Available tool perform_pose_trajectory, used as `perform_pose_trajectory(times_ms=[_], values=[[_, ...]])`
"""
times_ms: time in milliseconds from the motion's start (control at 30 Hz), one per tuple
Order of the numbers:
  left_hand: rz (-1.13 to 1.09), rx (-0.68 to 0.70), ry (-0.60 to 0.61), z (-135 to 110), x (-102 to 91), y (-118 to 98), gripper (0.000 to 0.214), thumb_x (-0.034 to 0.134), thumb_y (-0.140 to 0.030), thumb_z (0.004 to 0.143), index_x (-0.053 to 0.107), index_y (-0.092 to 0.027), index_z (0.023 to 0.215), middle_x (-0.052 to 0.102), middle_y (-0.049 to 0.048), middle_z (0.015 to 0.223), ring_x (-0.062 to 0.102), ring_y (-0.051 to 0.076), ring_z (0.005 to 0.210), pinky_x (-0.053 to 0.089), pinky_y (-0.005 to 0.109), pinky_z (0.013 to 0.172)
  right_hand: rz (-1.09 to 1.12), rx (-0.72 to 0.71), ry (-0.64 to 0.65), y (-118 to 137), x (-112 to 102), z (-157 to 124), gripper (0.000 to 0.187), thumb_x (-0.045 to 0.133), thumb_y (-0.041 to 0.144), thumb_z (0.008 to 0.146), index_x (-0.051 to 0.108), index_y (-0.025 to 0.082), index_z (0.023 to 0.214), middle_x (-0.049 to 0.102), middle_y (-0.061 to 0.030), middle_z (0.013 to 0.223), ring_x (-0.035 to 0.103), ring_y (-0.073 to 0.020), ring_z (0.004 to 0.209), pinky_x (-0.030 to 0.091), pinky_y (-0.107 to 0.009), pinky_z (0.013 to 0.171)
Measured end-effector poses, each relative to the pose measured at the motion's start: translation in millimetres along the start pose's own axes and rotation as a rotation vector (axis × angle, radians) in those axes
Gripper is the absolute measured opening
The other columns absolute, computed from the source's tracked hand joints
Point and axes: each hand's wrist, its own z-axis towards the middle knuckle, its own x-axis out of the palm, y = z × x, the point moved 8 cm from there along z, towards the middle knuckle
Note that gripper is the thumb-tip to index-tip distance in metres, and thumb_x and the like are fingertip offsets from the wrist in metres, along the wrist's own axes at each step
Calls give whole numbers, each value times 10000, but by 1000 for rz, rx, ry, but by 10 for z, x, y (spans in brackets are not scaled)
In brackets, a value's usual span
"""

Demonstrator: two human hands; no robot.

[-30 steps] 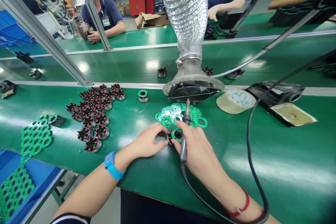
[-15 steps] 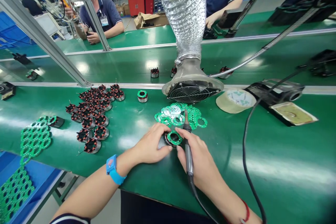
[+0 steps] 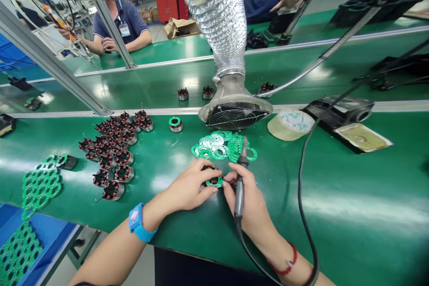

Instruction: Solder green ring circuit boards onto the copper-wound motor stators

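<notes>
My left hand [image 3: 189,187] curls round a motor stator [image 3: 214,182] that has a green ring-shaped circuit board on top, low over the green bench. In my right hand [image 3: 251,203] lies a soldering iron [image 3: 239,196], its tip pointing up and away from the stator. The thumb and fingertips of that hand meet the stator's right edge. Just beyond both hands is a pile of loose green ring boards [image 3: 219,151]. My left fingers partly hide the stator.
Several bare stators [image 3: 113,190] crowd the left, near one capped stator [image 3: 175,124]. A fume extractor hood [image 3: 234,114] hangs above the ring boards. Right of it are a tape roll [image 3: 291,125] and a soldering stand [image 3: 363,137]. The iron's cable [image 3: 303,187] loops at right. Co-workers sit opposite.
The stator has tilted and turned in my fingers, and my right fingertips have closed in on its edge. The soldering iron stays in my right hand. The whole view has shifted slightly.
</notes>
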Motion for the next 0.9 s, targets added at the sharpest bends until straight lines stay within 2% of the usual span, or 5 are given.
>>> perform_pose_trajectory(times_ms=[433, 667, 767, 833, 900], values=[[67, -15, -128, 42, 85, 83, 322, 522, -261, 892, 531, -158, 1197, 565, 119, 1173, 543, 233, 1094, 470, 380, 959, 3, -9, 105, -11, 27, 11, 328, 477, 246, 865, 437, 237, 1191, 609, -19, 844, 642, -161, 716, 544, -321, 701], [68, -65, -29, -85, 13, 187, 758, 689, -247, 757, 277, -111, 1378, 442, 183, 1343, 424, 284, 1245, 375, 443, 1049, -163, -218, 231, 306, 29, 62, 513, 499, 170, 825, 364, 231, 1316, 565, -119, 1226, 569, -250, 1107, 500, -455, 900], [158, -102, 10, -122, -90, 198, 441, 615, -181, 781, 470, -130, 1194, 576, 123, 1136, 516, 262, 1073, 413, 439, 964, -186, -290, 352, 385, 108, 103, 522, 426, 78, 802, 394, 222, 1303, 589, -108, 1221, 586, -228, 1076, 503, -436, 891], [207, -120, 32, -126, -142, 211, 143, 535, -163, 826, 556, -161, 968, 617, 70, 939, 555, 228, 909, 440, 405, 871, -194, -281, 345, 368, 113, 146, 500, 418, 70, 797, 430, 217, 1275, 634, -91, 1115, 616, -217, 986, 521, -414, 840], [232, -127, 5, -114, -187, 221, 79, 487, -147, 846, 554, -178, 816, 604, 40, 812, 553, 201, 805, 444, 357, 794, -214, -277, 285, 343, 98, 172, 449, 456, 113, 809, 454, 212, 1246, 646, -84, 1039, 620, -227, 930, 531, -409, 794]])
